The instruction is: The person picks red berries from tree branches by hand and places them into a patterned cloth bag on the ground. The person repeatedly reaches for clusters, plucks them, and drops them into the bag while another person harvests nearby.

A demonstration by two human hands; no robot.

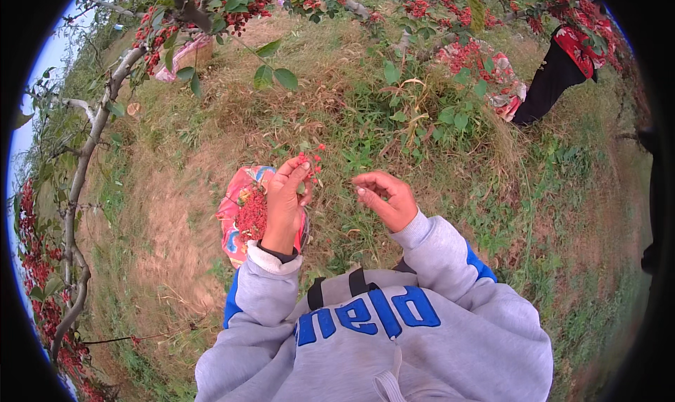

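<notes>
My left hand point(287, 196) pinches a small sprig of red berries point(316, 166), which look like Sichuan pepper, between thumb and fingers. Below and partly behind that hand is a pink patterned bag point(228, 212), its mouth spread wide. Many loose red berries point(252, 217) lie inside it, and my hand and wrist cover its right part. To the right of the sprig, apart from it, I see my right hand point(387, 196) with curled fingers and a gap between thumb and forefinger. Nothing shows between them.
Berry-laden branches point(258, 1) hang across the top, and a bare grey limb point(87, 154) curves down the left. Grass and weeds point(369, 133) cover the ground. Another person's dark-clothed leg point(548, 86) stands upper right by a patterned cloth point(509, 88). A basket with pink cloth point(190, 57) sits upper left.
</notes>
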